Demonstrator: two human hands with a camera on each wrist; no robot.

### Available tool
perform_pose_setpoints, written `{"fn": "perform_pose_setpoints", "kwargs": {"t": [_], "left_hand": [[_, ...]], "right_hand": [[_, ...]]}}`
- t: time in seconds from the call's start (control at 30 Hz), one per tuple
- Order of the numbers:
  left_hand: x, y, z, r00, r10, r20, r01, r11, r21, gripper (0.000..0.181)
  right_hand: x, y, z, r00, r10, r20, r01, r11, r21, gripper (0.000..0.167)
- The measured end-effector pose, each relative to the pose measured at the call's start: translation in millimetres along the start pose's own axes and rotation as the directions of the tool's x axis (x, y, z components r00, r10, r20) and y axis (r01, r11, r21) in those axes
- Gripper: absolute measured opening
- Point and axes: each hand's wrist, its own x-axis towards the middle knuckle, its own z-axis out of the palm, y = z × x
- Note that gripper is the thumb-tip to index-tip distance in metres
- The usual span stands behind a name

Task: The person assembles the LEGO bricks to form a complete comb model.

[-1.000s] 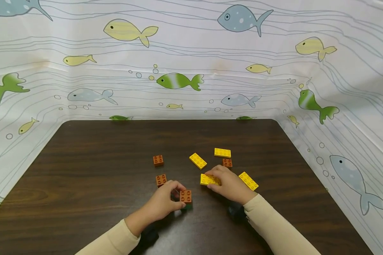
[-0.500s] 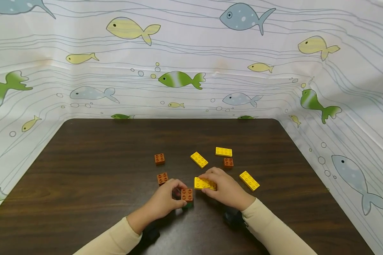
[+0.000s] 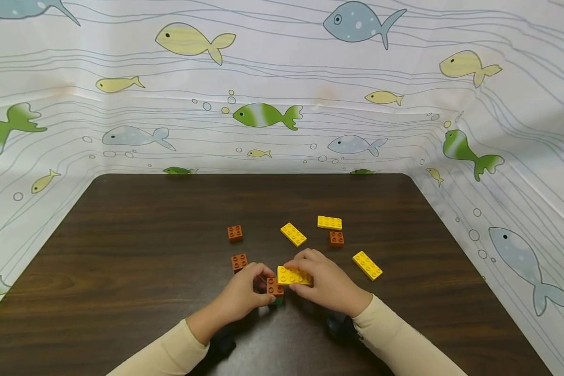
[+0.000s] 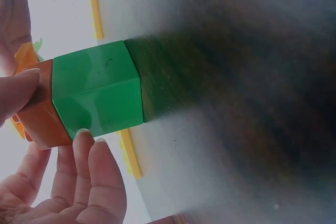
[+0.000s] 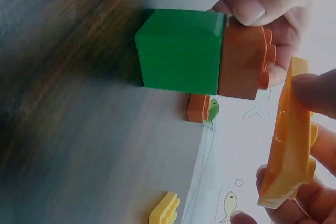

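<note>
My left hand (image 3: 239,295) grips an orange-brown toy brick (image 3: 271,286) that sits on a taller green block (image 4: 100,87). The thumb presses one side, and fingertips touch the opposite side of the stack. Beneath it, the green block stands on the table. Pinched in my right hand (image 3: 331,279) is a flat yellow brick (image 5: 291,135) with two rows of studs. This yellow brick is tilted and hovers over the right part of the stack. In the right wrist view a small gap shows between it and the orange-brown studs (image 5: 268,53).
Loose orange-brown bricks lie at the left (image 3: 235,233), behind the left hand (image 3: 239,262) and at the right (image 3: 336,238). Flat yellow bricks (image 3: 293,234) are scattered behind and beside the right hand. A fish-patterned cloth (image 3: 282,78) rises around the dark wooden table (image 3: 145,235).
The right hand has carried the yellow brick leftward and a little nearer, from beside the stack to above its right part. The left hand has kept its grip on the stack.
</note>
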Motion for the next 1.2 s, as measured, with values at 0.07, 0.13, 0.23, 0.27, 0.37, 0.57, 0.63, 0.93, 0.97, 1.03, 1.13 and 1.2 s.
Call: {"fn": "perform_pose_setpoints", "kwargs": {"t": [0.07, 0.13, 0.23, 0.27, 0.37, 0.57, 0.63, 0.93, 0.97, 1.03, 1.13, 1.2], "left_hand": [[0.2, 0.2, -0.3, 1.000, -0.004, 0.001, 0.004, 1.000, 0.004, 0.032], [0.5, 0.1, -0.6, 1.000, -0.007, 0.002, 0.007, 1.000, 0.006, 0.031], [0.6, -0.3, -1.0, 1.000, -0.008, 0.007, 0.008, 1.000, 0.006, 0.031], [0.4, -0.3, -1.1, 1.000, -0.007, 0.009, 0.007, 1.000, 0.004, 0.031], [-0.1, -0.2, -1.4, 1.000, -0.008, 0.012, 0.008, 1.000, -0.001, 0.031], [0.3, 0.4, -2.4, 1.000, -0.011, 0.009, 0.011, 1.000, -0.002, 0.031], [0.5, 0.5, -2.6, 1.000, -0.013, 0.008, 0.013, 1.000, 0.001, 0.030], [0.1, 0.2, -2.2, 1.000, -0.018, 0.015, 0.018, 1.000, -0.010, 0.030], [0.0, 0.1, -2.1, 1.000, -0.015, 0.015, 0.015, 1.000, -0.010, 0.030], [-0.1, -0.1, -2.2, 1.000, -0.009, 0.011, 0.009, 1.000, -0.009, 0.031], [0.2, -0.2, -2.3, 1.000, -0.002, 0.002, 0.002, 1.000, -0.007, 0.031], [0.3, -0.2, -2.3, 1.000, -0.001, 0.000, 0.001, 1.000, -0.007, 0.031]], "right_hand": [[0.6, -1.4, 1.0, 1.000, -0.009, -0.001, 0.009, 1.000, -0.001, 0.035], [1.5, -3.0, 1.9, 1.000, -0.017, -0.004, 0.017, 1.000, 0.000, 0.035], [2.8, -5.2, 3.0, 1.000, -0.020, 0.000, 0.020, 1.000, 0.003, 0.035], [3.0, -6.0, 3.4, 1.000, -0.020, 0.001, 0.020, 1.000, 0.005, 0.036], [3.9, -7.5, 4.7, 1.000, -0.015, 0.009, 0.015, 1.000, 0.004, 0.035], [6.4, -7.9, 9.0, 1.000, -0.025, 0.008, 0.025, 1.000, -0.004, 0.033], [7.3, -7.8, 10.6, 0.999, -0.031, 0.010, 0.031, 1.000, -0.005, 0.033], [8.2, -11.3, 12.8, 0.999, -0.024, 0.040, 0.024, 1.000, -0.003, 0.033], [8.3, -11.9, 12.7, 0.999, -0.023, 0.042, 0.023, 1.000, -0.005, 0.033], [8.6, -12.8, 12.7, 0.999, -0.025, 0.042, 0.025, 1.000, -0.012, 0.034], [9.5, -13.8, 13.2, 0.999, -0.031, 0.039, 0.032, 0.999, -0.027, 0.034], [10.1, -14.1, 13.8, 0.999, -0.035, 0.038, 0.036, 0.999, -0.036, 0.034]]}}
